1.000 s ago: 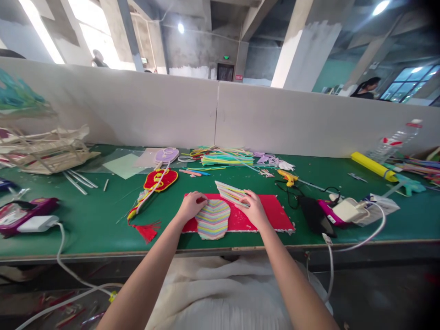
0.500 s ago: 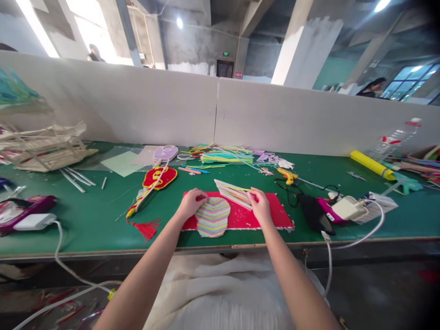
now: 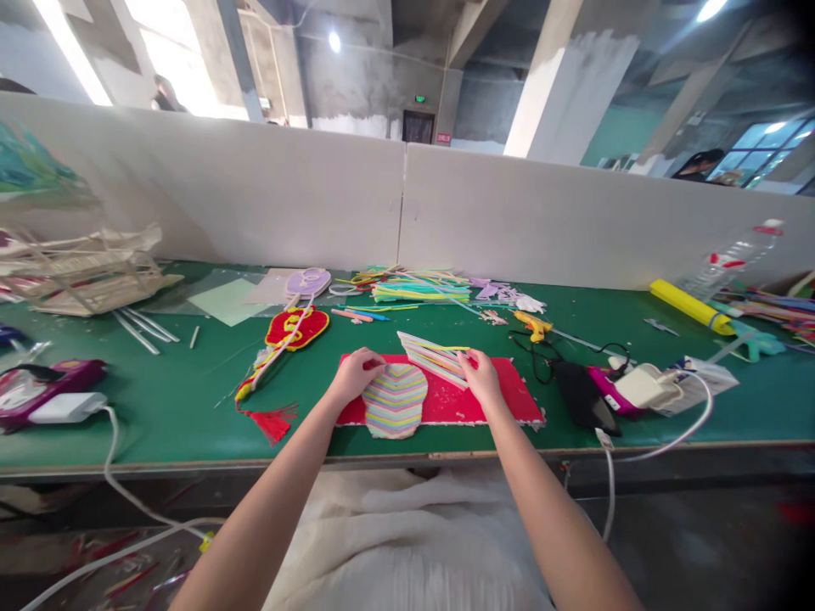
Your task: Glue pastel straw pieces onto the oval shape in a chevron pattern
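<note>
A rounded piece with zigzag stripes (image 3: 396,403) lies over the left part of a red board (image 3: 503,395). My left hand (image 3: 357,376) is closed at the upper left edge of this piece, thumb and fingers pinched on it. To the right, a slanted striped piece (image 3: 429,358) rests across the board, its right end pinched by the fingers of my right hand (image 3: 480,376). One yellow strip (image 3: 446,348) runs along its upper side to my right fingertips.
Left of the board lies a red and yellow ornament (image 3: 296,329) with a tassel. Behind are bundled strips (image 3: 420,288). A yellow glue gun (image 3: 533,325), white plug (image 3: 646,386) and yellow roll (image 3: 691,307) lie to the right, a wooden frame (image 3: 95,284) far left.
Both hands and the striped pieces look nearly the same. In the background, the person at the right has shifted slightly rightward, and the one at the left has moved a little left.
</note>
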`<state>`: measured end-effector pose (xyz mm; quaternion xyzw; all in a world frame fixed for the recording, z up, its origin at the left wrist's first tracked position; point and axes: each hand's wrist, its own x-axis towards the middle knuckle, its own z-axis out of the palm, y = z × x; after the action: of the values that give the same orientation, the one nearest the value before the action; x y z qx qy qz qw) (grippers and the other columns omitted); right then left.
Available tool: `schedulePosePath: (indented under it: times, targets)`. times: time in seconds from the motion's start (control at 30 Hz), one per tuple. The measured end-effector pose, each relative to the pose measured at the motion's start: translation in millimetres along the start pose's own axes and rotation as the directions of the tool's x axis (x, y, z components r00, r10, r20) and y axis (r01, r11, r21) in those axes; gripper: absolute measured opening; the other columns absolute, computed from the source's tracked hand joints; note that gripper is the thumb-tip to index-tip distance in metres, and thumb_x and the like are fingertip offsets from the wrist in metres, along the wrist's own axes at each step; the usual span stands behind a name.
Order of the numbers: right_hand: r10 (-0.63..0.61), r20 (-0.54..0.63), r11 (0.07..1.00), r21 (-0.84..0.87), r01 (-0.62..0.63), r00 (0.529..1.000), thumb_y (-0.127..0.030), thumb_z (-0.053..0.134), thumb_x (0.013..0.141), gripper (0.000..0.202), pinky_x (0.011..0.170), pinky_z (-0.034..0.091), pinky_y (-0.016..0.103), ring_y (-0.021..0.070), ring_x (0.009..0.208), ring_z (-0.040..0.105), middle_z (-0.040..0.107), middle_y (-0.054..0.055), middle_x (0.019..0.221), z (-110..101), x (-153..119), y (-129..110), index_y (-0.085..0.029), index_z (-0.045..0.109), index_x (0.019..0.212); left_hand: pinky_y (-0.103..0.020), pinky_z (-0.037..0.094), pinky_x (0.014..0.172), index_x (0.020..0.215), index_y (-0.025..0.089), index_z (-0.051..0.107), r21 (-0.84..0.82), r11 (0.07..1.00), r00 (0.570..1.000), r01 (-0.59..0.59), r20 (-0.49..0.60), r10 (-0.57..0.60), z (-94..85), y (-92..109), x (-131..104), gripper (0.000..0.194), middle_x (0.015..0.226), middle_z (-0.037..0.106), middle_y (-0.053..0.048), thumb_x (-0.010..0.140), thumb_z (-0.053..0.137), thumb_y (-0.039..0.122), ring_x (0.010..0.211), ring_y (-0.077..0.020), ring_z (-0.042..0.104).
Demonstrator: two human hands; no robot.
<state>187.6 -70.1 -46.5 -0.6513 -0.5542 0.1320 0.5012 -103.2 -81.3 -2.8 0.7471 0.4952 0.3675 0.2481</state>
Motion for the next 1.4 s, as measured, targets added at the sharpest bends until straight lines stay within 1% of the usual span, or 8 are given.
schedulePosePath:
  times: [0.17, 0.27, 0.47, 0.6, 0.73, 0.83, 1.2, 1.4]
  targets:
    - [0.000, 0.024, 0.997, -0.077, 0.002, 1.000, -0.047, 0.065, 0.068, 0.027, 0.073, 0.049, 0.036, 0.0257, 0.081, 0.065, 0.069, 0.010, 0.082, 11.1, 19.8, -3.3, -0.021, 0.063, 0.069, -0.028, 0.047, 0.076, 0.078, 0.020, 0.069, -0.019, 1.000, 1.000, 0.008, 0.002, -0.008, 1.1, -1.8, 0.4, 0.017, 0.082, 0.064, -0.003, 0.077, 0.058, 0.034, 0.078, -0.0175, 0.061]
    - [-0.013, -0.009, 0.995, -0.098, 0.012, 1.000, -0.045, 0.060, 0.073, 0.024, 0.076, 0.048, 0.036, 0.0252, 0.085, 0.063, 0.069, 0.010, 0.089, 14.7, 17.9, -7.6, -0.021, 0.063, 0.073, -0.028, 0.047, 0.076, 0.079, 0.019, 0.069, -0.031, 0.999, 1.000, 0.021, 0.008, -0.021, 0.5, -0.9, 0.5, 0.019, 0.082, 0.065, -0.003, 0.077, 0.058, 0.035, 0.078, -0.0175, 0.061]
    - [-0.037, -0.018, 0.997, -0.067, 0.036, 0.999, -0.048, 0.050, 0.082, 0.028, 0.071, 0.048, 0.032, 0.0214, 0.077, 0.064, 0.070, 0.006, 0.081, 13.1, 8.1, -10.7, -0.023, 0.061, 0.081, -0.028, 0.047, 0.075, 0.079, 0.019, 0.067, -0.062, 0.995, 0.996, 0.084, 0.004, -0.084, -1.7, 1.8, 1.0, 0.023, 0.082, 0.067, -0.003, 0.075, 0.059, 0.040, 0.078, -0.0183, 0.060]
    - [-0.067, -0.052, 0.993, -0.097, 0.062, 0.996, -0.048, 0.056, 0.078, 0.033, 0.085, 0.046, 0.038, 0.0259, 0.094, 0.061, 0.068, 0.012, 0.098, 14.7, 9.8, -9.0, -0.020, 0.064, 0.092, -0.026, 0.046, 0.064, 0.081, 0.018, 0.066, -0.096, 0.987, 0.991, 0.130, 0.014, -0.130, -2.0, 2.1, 0.8, 0.029, 0.077, 0.067, -0.002, 0.076, 0.056, 0.045, 0.071, -0.0172, 0.060]
    - [-0.089, -0.066, 0.988, -0.130, 0.080, 0.994, -0.046, 0.059, 0.076, 0.030, 0.095, 0.040, 0.044, 0.0301, 0.107, 0.055, 0.064, 0.016, 0.106, 17.9, 11.7, -6.5, -0.018, 0.066, 0.081, -0.025, 0.046, 0.062, 0.080, 0.018, 0.066, -0.121, 0.981, 0.988, 0.152, 0.012, -0.152, -1.4, 4.0, 1.0, 0.032, 0.075, 0.068, -0.002, 0.075, 0.056, 0.048, 0.070, -0.0173, 0.060]
    - [-0.087, -0.055, 0.988, -0.134, 0.079, 0.995, -0.046, 0.059, 0.076, 0.027, 0.093, 0.041, 0.044, 0.0293, 0.102, 0.058, 0.065, 0.014, 0.101, 19.0, 11.8, -5.2, -0.019, 0.066, 0.075, -0.026, 0.047, 0.065, 0.078, 0.018, 0.066, -0.133, 0.979, 0.988, 0.151, 0.016, -0.150, -0.8, 5.7, 1.4, 0.032, 0.075, 0.068, -0.002, 0.074, 0.058, 0.049, 0.071, -0.0179, 0.061]
    - [-0.034, -0.067, 0.997, -0.075, 0.029, 0.997, -0.052, 0.047, 0.084, 0.038, 0.083, 0.046, 0.034, 0.0241, 0.092, 0.062, 0.069, 0.011, 0.097, 13.6, 12.8, -9.4, -0.020, 0.066, 0.081, -0.026, 0.046, 0.066, 0.080, 0.018, 0.066, -0.162, 0.974, 0.987, 0.161, 0.006, -0.163, -0.1, 0.6, 1.7, 0.032, 0.077, 0.069, -0.002, 0.074, 0.059, 0.049, 0.074, -0.0181, 0.060]
    - [-0.019, -0.082, 0.995, -0.096, 0.011, 0.996, -0.045, 0.043, 0.086, 0.035, 0.080, 0.046, 0.035, 0.0244, 0.087, 0.061, 0.067, 0.012, 0.090, 13.2, 13.8, -7.9, -0.019, 0.065, 0.082, -0.025, 0.047, 0.067, 0.080, 0.018, 0.066, -0.168, 0.974, 0.988, 0.154, -0.004, -0.157, 0.0, 1.1, 2.3, 0.030, 0.077, 0.069, -0.002, 0.073, 0.060, 0.047, 0.073, -0.0171, 0.061]
